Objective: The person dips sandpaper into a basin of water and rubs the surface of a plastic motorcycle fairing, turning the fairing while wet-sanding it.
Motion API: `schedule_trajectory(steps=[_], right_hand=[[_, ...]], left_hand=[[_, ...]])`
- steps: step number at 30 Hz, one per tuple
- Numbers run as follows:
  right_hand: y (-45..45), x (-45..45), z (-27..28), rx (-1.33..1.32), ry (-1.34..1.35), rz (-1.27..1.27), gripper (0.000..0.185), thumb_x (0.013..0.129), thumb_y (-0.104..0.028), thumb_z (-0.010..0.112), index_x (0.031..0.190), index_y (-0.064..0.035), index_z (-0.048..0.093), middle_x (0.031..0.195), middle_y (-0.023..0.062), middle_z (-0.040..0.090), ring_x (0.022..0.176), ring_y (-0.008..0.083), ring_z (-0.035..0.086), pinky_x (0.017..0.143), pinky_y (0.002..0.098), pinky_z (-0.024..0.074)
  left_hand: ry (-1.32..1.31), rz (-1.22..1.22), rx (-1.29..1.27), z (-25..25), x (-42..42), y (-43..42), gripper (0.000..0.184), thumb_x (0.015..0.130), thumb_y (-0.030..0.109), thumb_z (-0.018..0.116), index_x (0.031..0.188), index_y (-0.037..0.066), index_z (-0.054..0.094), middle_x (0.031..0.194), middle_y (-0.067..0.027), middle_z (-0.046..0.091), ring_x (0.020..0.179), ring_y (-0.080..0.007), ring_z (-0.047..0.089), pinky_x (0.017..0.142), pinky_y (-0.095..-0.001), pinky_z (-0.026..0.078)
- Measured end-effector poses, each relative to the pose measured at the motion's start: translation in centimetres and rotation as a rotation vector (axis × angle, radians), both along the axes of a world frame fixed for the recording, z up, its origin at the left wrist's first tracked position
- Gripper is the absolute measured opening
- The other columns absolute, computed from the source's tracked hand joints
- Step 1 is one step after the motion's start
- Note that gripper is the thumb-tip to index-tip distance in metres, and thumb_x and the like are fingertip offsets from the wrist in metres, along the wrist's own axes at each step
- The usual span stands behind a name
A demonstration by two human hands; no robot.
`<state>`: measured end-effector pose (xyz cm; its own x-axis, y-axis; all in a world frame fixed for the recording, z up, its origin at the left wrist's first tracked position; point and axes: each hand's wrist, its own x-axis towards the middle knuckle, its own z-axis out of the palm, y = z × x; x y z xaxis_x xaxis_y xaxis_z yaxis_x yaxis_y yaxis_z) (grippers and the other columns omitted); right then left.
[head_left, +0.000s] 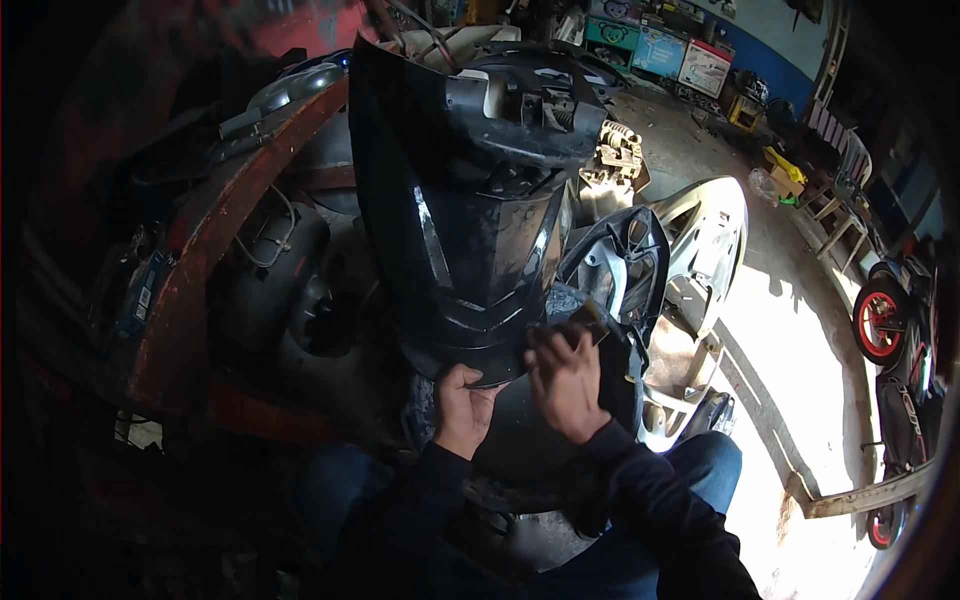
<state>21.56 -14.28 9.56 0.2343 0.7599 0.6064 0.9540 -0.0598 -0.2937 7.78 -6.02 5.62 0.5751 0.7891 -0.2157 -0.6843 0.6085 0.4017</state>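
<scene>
A glossy black scooter body panel (455, 250) stands in front of me, its narrow lower end towards my knees. My left hand (465, 410) grips that lower edge, with the thumb on the outer face and the fingers underneath. Beside it, my right hand (567, 382) is at the panel's lower right side, fingers bent and pressed close together. A small dark, yellowish-edged piece (597, 322) shows by its fingertips; I cannot tell what it is or whether the hand holds it. Beneath the panel is a dark rounded surface (520, 430).
Other body panels, one dark (650, 255) and one pale (725, 225), stand close on the right. A rusty red metal beam (215, 220) runs along the left. Further right are a motorcycle wheel with a red rim (881, 322) and a wooden bar (865, 497).
</scene>
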Motion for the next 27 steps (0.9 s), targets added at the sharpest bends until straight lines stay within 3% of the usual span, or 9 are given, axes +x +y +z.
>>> schedule_trajectory(steps=[3, 6, 8, 10, 13, 17, 21, 24, 27], right_hand=[[-1.2, -1.1, -0.1, -0.016, -0.058, 0.136, 0.026, 0.086, -0.016, 0.065, 0.109, -0.0053, 0.071, 0.109, 0.0052, 0.065, 0.109, 0.0343, 0.052, 0.092, 0.0465, 0.0433], [0.3, 2.1, 0.0, 0.031, -0.02, -0.013, 0.025, 0.086, -0.015, 0.065, 0.108, -0.004, 0.07, 0.112, 0.0051, 0.064, 0.109, 0.0339, 0.052, 0.092, 0.0459, 0.0434], [-0.8, -0.5, 0.5, 0.009, -0.043, 0.059, 0.026, 0.088, -0.014, 0.063, 0.11, -0.0042, 0.07, 0.117, 0.0066, 0.064, 0.111, 0.0357, 0.051, 0.09, 0.0457, 0.0432], [-1.7, -1.2, 0.8, -0.053, -0.044, 0.119, 0.027, 0.091, -0.015, 0.06, 0.115, -0.0054, 0.069, 0.12, 0.0087, 0.064, 0.114, 0.0347, 0.051, 0.094, 0.0457, 0.0426], [0.0, 1.6, 0.7, -0.023, 0.003, -0.029, 0.029, 0.09, -0.018, 0.063, 0.116, -0.0076, 0.068, 0.121, 0.0068, 0.064, 0.118, 0.0367, 0.05, 0.098, 0.0474, 0.042], [-1.5, -2.2, 0.7, -0.058, -0.052, 0.116, 0.03, 0.092, -0.015, 0.059, 0.119, -0.0075, 0.067, 0.122, 0.0071, 0.064, 0.114, 0.0342, 0.051, 0.094, 0.0469, 0.0419], [0.4, 1.0, 0.5, -0.055, -0.053, -0.057, 0.033, 0.088, -0.016, 0.064, 0.12, -0.0078, 0.067, 0.122, 0.0067, 0.063, 0.116, 0.034, 0.05, 0.098, 0.0458, 0.04], [-1.2, -2.0, 1.0, -0.024, -0.064, 0.128, 0.031, 0.085, -0.015, 0.065, 0.114, -0.0048, 0.069, 0.115, 0.0083, 0.065, 0.115, 0.0371, 0.051, 0.095, 0.047, 0.0416], [0.0, 0.8, 1.0, -0.029, -0.049, 0.008, 0.033, 0.085, -0.017, 0.066, 0.117, -0.0067, 0.068, 0.116, 0.0053, 0.064, 0.119, 0.0386, 0.049, 0.097, 0.0474, 0.0425]], left_hand=[[0.025, -0.034, -0.022, -0.9, -0.3, 0.1, 0.046, 0.076, 0.002, 0.046, 0.119, -0.01, 0.056, 0.121, -0.0196, 0.063, 0.115, -0.0362, 0.062, 0.104, -0.0557, 0.048], [0.006, -0.009, 0.01, 0.3, -0.4, -0.4, 0.045, 0.075, 0.002, 0.046, 0.117, -0.008, 0.057, 0.121, -0.0183, 0.064, 0.115, -0.035, 0.062, 0.103, -0.0555, 0.048], [-0.004, -0.009, 0.034, 0.4, -0.5, 0.2, 0.045, 0.075, 0.002, 0.046, 0.117, -0.008, 0.057, 0.122, -0.0181, 0.064, 0.115, -0.0347, 0.062, 0.103, -0.0563, 0.048], [-0.004, -0.004, 0.027, 0.8, -0.4, 0.1, 0.043, 0.075, 0.002, 0.047, 0.115, -0.008, 0.057, 0.12, -0.0184, 0.064, 0.113, -0.035, 0.063, 0.102, -0.0558, 0.048], [0.004, -0.005, 0.009, 0.9, -0.4, -0.4, 0.039, 0.076, 0.002, 0.047, 0.112, -0.009, 0.057, 0.116, -0.019, 0.064, 0.11, -0.0357, 0.064, 0.101, -0.0549, 0.049], [0.014, -0.013, 0.018, -1.0, -0.4, 0.4, 0.045, 0.075, 0.003, 0.047, 0.117, -0.008, 0.056, 0.122, -0.0185, 0.064, 0.114, -0.0355, 0.063, 0.104, -0.0569, 0.046], [-0.001, 0.0, 0.006, 0.2, 0.0, 0.0, 0.048, 0.075, 0.003, 0.046, 0.121, -0.009, 0.055, 0.124, -0.0196, 0.062, 0.115, -0.0366, 0.062, 0.105, -0.0579, 0.045], [0.007, -0.014, -0.028, -0.7, -0.1, 0.4, 0.05, 0.075, 0.003, 0.047, 0.122, -0.01, 0.053, 0.126, -0.0206, 0.061, 0.117, -0.0372, 0.061, 0.107, -0.0586, 0.044], [-0.013, -0.026, -0.05, 0.2, -0.4, 0.6, 0.051, 0.074, 0.004, 0.047, 0.122, -0.012, 0.052, 0.126, -0.0217, 0.061, 0.118, -0.038, 0.06, 0.109, -0.0595, 0.042]])
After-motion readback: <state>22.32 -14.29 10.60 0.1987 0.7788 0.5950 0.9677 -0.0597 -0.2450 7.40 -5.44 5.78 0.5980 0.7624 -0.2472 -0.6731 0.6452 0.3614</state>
